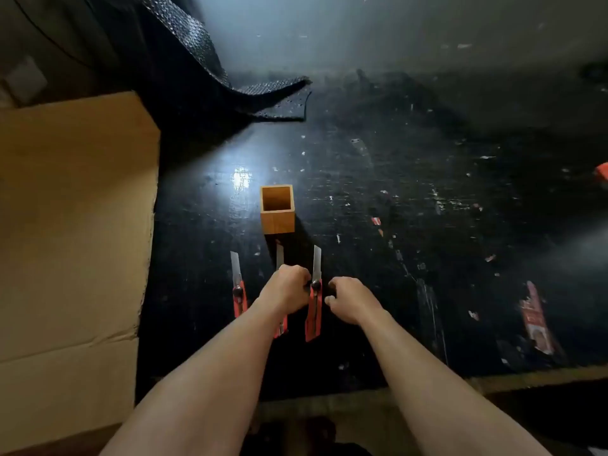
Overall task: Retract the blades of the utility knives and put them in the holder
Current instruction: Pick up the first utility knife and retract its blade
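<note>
Three red utility knives lie side by side on the dark, scuffed tabletop (411, 179), blades out and aimed at the far side; the middle knife (280, 325) is mostly hidden under the left hand (287, 289), with only its blade tip past the knuckles and a bit of red handle below the wrist showing; the left hand is curled over it, but whether the fingers actually clasp the handle cannot be told. The right knife (314, 307) lies between the two hands, its black knob and whole blade in view; the right hand (349, 299) sits just beside it with fingers bent loosely, holding nothing that can be made out. The left knife (238, 291) lies apart, untouched. The wooden holder (278, 209), a square open box, stands upright just beyond the blade tips; its inside looks empty as far as the view reaches.

A cardboard box (72, 225) fills the left edge, cut off by the frame; a black textured mat (210, 70) curls up at the far left; a red printed packet (536, 317) lies at the near right; something small and red (602, 171) at the right edge is cut off and unclear.
</note>
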A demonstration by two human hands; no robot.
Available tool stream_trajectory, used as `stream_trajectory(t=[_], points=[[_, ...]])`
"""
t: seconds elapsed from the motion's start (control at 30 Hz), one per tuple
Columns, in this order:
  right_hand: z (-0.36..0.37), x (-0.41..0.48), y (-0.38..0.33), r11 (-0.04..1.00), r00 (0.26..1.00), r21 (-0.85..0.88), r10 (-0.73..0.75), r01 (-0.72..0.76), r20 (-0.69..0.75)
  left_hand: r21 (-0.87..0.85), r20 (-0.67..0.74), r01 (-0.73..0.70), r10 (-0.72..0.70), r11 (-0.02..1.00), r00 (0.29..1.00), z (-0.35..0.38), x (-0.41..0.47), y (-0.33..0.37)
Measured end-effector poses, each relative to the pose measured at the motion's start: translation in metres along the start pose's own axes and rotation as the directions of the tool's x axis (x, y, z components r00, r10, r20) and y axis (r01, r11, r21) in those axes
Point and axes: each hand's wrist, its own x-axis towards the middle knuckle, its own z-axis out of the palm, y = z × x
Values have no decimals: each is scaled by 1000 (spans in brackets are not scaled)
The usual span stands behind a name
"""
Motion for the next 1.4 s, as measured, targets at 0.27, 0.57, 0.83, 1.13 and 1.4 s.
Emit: stream_trajectory(t=[0.27, 0.57, 0.83, 1.13, 1.4], points=[[34, -3, 10, 991, 993, 129, -31, 46, -118, -228, -48, 224, -241, 948, 969, 39, 3, 3], [18, 0, 18, 791, 980, 611, 109, 14, -164, -636, -83, 258, -396, 728, 915, 45, 6, 11], [-49, -1, -17, 631, 963, 746, -10, 215, -269, -759, -187, 16, -242, 651, 952, -34, 12, 25], [-131, -15, -96, 473, 895, 761, -238, 445, -376, -854, -260, -167, -127, 492, 957, -155, -14, 42], [-185, -30, -161, 599, 720, 446, -357, 665, -595, -772, -456, -375, -37, 513, 889, -225, -45, 55]])
